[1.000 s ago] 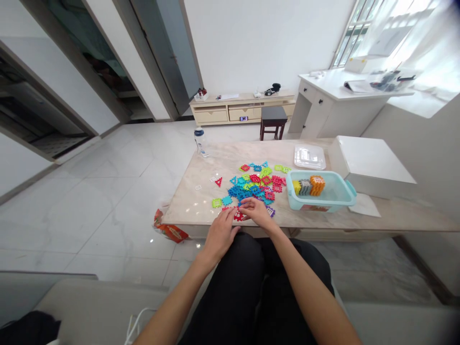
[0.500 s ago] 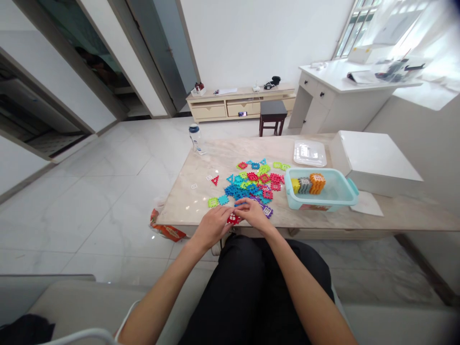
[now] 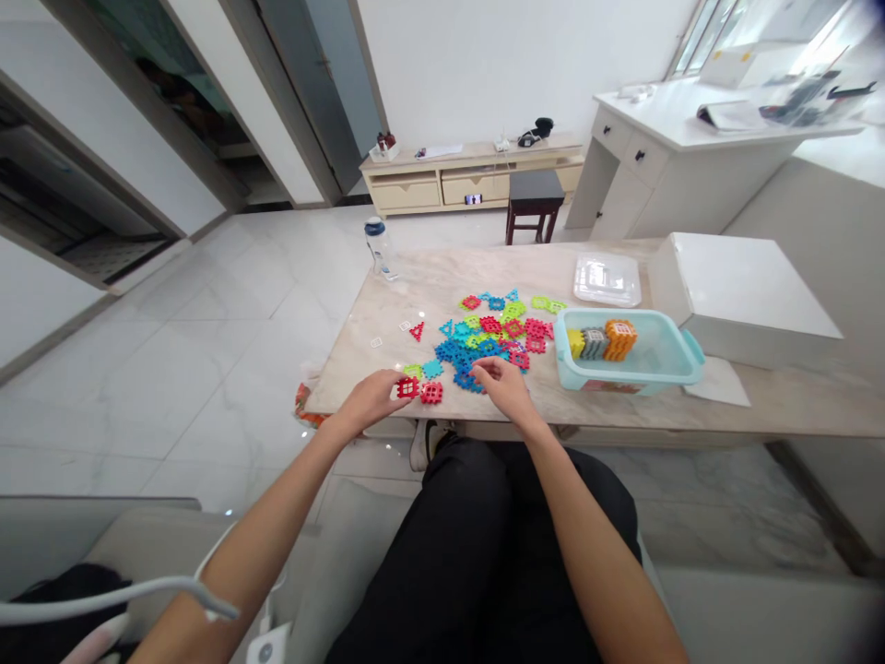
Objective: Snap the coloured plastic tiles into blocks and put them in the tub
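My left hand (image 3: 375, 398) pinches a red square window-pattern building tile (image 3: 407, 387) near the front edge of the table. A second red tile (image 3: 432, 393) is right beside it; whether the two touch or interlock I cannot tell. My right hand (image 3: 508, 392) is over the near side of a pile of blue notched tiles (image 3: 460, 353), thumb and index finger slightly apart, with nothing visible between them. Its palm hides part of the pile. Green and light-blue tiles (image 3: 432, 369) lie just beyond the red ones, and a red triangle (image 3: 416, 331) is farther left.
A light-blue plastic tub (image 3: 664, 355) at the right holds yellow, grey and orange tile stacks. Behind it are a clear lid (image 3: 608, 279) and a white box (image 3: 753, 286). A water bottle (image 3: 379, 247) stands at the table's far left corner. Small white pieces (image 3: 376, 342) lie at the left.
My hands have moved apart from around the red tile. The left has shifted left with a red tile; the right has moved right, over the pile. The view has tilted slightly down.
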A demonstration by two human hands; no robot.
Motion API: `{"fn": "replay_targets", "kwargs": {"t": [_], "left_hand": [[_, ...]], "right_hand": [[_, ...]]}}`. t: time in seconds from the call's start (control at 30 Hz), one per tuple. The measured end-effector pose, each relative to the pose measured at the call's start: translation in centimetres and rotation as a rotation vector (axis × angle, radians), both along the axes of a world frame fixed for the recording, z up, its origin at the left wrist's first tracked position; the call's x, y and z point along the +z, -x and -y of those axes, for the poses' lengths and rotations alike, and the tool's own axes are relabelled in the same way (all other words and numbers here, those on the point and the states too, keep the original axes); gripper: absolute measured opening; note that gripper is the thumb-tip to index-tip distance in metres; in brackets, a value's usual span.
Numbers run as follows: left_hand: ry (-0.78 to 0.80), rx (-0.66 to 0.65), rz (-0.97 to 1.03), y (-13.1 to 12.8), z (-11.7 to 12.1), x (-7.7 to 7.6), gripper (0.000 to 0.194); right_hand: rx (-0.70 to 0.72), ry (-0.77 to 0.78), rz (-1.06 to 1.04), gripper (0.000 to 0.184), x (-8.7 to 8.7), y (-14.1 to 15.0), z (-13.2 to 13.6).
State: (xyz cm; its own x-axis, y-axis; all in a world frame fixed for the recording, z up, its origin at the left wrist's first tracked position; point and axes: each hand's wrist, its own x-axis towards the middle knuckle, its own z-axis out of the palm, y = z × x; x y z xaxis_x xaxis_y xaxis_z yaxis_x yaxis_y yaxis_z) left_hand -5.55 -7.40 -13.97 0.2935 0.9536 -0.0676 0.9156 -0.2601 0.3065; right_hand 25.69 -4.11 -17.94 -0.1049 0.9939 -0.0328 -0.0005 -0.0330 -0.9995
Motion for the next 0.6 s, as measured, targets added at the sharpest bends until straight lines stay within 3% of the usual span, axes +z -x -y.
{"fn": "replay_targets", "kwargs": {"t": [0.3, 0.6], "left_hand": [[0.086, -0.055, -0.015, -3.0, -2.6, -1.2, 0.036], [0.099, -0.086, -0.135, -4.8, -2.8, -1.2, 0.033]], "right_hand": [[-0.026, -0.032, 0.043, 0.024, 0.0, -0.5, 0.1], [-0.027, -0.042, 0.038, 0.025, -0.3, -0.7, -0.2]]}}
